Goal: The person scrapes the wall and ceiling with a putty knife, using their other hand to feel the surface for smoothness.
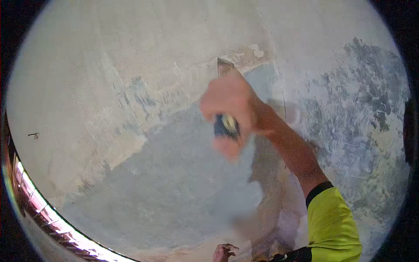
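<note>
My right hand [231, 109] is raised against a wall [131, 65] and closed around a scraper [225, 124] with a dark handle. The scraper's metal blade [224, 67] pokes up above my fingers and lies against the wall at the edge of a pale paint layer. The hand is motion-blurred. My sleeve [331, 222] is bright yellow with a black cuff. My left hand [223, 252] shows only partly at the bottom edge, fingers curled, away from the wall patch; whether it holds anything is unclear.
The wall has a large bare grey patch [174, 187] below the hand and flaking blue-grey paint [362, 100] at the right. A small dark mark [33, 135] sits on the wall at far left. A bright strip [39, 205] runs along the lower left.
</note>
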Demonstrator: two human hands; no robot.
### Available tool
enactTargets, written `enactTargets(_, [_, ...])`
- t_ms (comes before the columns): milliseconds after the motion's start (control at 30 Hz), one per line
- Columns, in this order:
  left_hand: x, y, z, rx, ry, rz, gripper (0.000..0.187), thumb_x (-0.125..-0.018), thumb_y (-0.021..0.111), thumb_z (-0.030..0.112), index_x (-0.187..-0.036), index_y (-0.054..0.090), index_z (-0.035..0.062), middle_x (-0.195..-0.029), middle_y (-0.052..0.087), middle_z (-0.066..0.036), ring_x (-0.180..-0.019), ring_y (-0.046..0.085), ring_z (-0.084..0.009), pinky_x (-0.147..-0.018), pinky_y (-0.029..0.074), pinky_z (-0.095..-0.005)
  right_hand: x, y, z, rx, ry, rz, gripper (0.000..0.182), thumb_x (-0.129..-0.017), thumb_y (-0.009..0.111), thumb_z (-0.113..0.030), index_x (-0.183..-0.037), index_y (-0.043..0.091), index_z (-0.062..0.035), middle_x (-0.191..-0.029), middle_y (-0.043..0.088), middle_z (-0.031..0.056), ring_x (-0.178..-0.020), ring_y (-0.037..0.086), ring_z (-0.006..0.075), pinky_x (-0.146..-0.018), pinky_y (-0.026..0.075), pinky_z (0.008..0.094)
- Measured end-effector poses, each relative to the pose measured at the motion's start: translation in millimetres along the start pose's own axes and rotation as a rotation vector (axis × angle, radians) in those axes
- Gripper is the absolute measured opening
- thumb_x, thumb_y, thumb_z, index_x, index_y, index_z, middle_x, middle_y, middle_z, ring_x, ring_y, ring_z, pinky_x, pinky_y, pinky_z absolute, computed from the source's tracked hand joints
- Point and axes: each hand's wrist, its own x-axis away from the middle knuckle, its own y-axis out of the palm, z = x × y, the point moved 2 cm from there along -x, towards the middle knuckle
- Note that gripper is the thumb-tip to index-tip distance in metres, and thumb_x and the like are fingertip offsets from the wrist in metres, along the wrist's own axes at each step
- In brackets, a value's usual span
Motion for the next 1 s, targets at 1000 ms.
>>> enactTargets(1000, [16.9,20.1,6.8,-0.029,-0.046,0.065,0.047,-0.095,0.05,0.053,-0.108,0.058,0.0086,-0.1,0.062,-0.008,-0.094,0.063,-0.0232,-0.073,0.048,-0.0341,-22.7,13.6,-22.4,-0.033,0.003,0.061,0.051,-0.065,0.07,-0.054,-0.05,0.048,-0.0102,-0.048,0.05,0.0126,-0.048,0.056,0.0352,-0.046,0.044,0.043])
